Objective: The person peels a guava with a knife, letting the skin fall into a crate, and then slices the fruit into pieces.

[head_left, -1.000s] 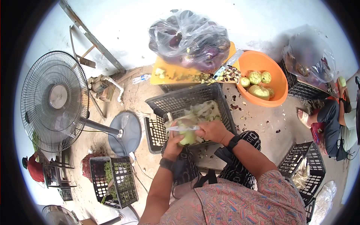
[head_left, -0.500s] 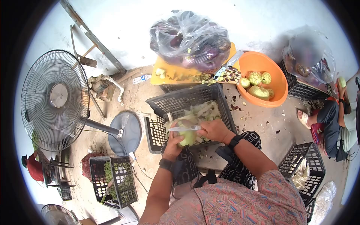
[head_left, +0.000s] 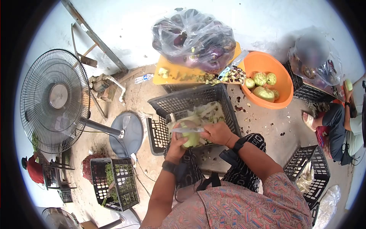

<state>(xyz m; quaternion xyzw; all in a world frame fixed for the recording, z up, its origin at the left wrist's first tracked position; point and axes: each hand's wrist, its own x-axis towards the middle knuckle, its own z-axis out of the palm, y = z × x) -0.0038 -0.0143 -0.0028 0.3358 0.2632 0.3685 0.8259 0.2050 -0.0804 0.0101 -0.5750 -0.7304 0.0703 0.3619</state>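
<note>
Over the black crate (head_left: pixel 190 98) between the knees, my left hand (head_left: pixel 177 145) is wrapped round a pale green, partly purple vegetable (head_left: pixel 191 139). A knife (head_left: pixel 183 130) lies across the vegetable's upper side, its handle closed in my right hand (head_left: pixel 217 133). Pale peelings (head_left: pixel 211 112) fill part of the crate below. An orange bowl (head_left: pixel 284 70) behind to the right holds several pale green peeled vegetables (head_left: pixel 263 93). Purple vegetables in a clear bag (head_left: pixel 194 42) rest on a yellow board (head_left: pixel 164 74) beyond the crate.
A large fan (head_left: pixel 57 97) stands at left, near a crate of greens (head_left: pixel 116 183). A second knife (head_left: pixel 232 65) lies on the board among dark scraps. At right sits another person (head_left: pixel 335 126) holding a pale vegetable. A further person (head_left: pixel 34 170) is at far left.
The view has shifted very slightly. My hands, the knife and the vegetable hold nearly the same position.
</note>
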